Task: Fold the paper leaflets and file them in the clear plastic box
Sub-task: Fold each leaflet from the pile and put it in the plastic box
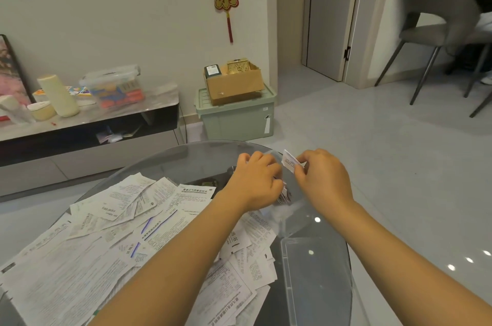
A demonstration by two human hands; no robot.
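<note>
Holding a small folded leaflet [290, 164] over the far side of the round glass table [191, 155], both hands meet above the clear plastic box [286, 193].

The right hand [323, 179] pinches the folded leaflet between thumb and curled fingers, its upper edge tilted away. The left hand [257, 179] sits just beside it with its fingers curled down into the box; what they grip, if anything, I cannot tell. Unfolded paper leaflets [119, 235] lie spread in an overlapping heap across the left half of the table, under the left forearm. A clear plastic lid [316, 280] lies flat on the glass near the right forearm, nearer than the box.
</note>
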